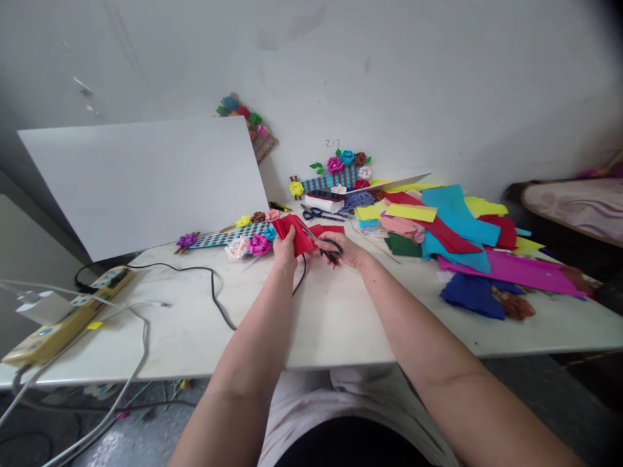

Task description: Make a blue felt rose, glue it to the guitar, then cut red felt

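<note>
Above the middle of the white table, my left hand (285,246) is closed on a folded piece of red crepe paper (302,241). My right hand (346,247) grips the black handles of a pair of scissors (331,250). Their blades point up and left and lie against the red paper; whether they are between its layers I cannot tell. Another flat red piece (331,229) rests on the table just behind the scissors. To the left of my left hand lies a blue-and-brown woven strip (228,236) with paper flowers, among them a magenta one (259,244).
Coloured crepe paper (460,217) is heaped at the right. Behind my hands are a second pair of scissors (315,213), a phone on a white box (324,202) and a flowered woven piece (335,179). A white board (146,185) leans left, near a power strip (68,318) with cables.
</note>
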Available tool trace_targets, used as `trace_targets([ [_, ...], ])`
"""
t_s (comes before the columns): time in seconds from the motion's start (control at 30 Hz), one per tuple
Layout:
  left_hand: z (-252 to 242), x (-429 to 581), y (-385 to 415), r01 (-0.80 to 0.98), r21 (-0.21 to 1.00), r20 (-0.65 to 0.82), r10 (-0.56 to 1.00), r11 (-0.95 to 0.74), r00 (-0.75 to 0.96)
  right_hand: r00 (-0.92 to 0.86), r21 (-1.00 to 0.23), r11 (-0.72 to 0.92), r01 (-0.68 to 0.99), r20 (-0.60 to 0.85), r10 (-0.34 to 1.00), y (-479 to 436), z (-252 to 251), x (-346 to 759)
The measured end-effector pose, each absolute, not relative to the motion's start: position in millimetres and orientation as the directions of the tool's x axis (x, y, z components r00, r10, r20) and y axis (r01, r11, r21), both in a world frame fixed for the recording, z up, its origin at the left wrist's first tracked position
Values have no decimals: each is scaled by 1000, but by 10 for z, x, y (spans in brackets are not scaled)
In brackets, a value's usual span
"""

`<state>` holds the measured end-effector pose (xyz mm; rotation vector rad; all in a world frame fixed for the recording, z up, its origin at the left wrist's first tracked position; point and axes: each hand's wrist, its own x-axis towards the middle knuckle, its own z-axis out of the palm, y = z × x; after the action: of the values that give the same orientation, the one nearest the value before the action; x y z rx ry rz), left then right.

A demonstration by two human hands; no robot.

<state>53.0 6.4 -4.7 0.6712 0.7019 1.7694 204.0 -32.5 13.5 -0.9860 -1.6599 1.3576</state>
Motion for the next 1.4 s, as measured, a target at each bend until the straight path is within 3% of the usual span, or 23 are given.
trace_targets([
  [0.5,-51,513,91,-602,770,113,973,-213,-199,-512,-988,126,89,63,857,-302,119,2132],
  [1.0,-62,547,52,-606,762,161,973,-229,-165,-474,-983,171,67,119,873,-280,49,2041],
  [1.4,-15,596,-3,-622,750,113,971,-223,-212,-450,-984,176,35,141,882,-241,-22,2016],
])
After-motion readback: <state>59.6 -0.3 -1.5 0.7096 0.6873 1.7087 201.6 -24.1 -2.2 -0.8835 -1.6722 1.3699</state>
